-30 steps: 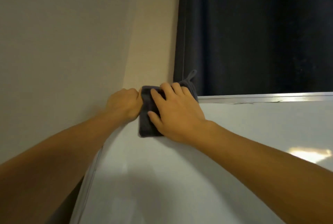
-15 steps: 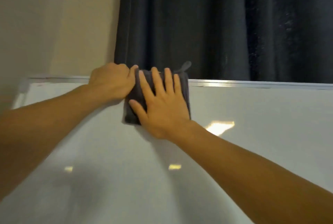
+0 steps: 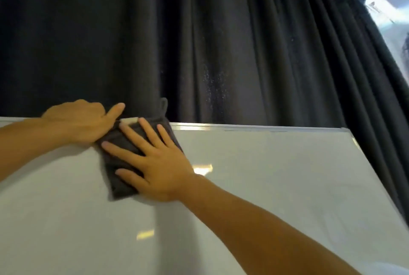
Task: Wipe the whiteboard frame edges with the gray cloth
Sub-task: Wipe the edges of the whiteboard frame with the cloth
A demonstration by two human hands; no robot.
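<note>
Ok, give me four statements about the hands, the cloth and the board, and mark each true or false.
1. The right hand lies flat on the gray cloth. True.
2. The cloth is folded over the whiteboard's top frame edge. True.
3. The left hand hangs away from the board. False: it grips the top edge beside the cloth.
4. A bare wall is behind the board. False: a dark curtain hangs there.

The gray cloth [image 3: 120,177] is mostly hidden, perhaps folded, under the right hand [image 3: 159,164].
</note>
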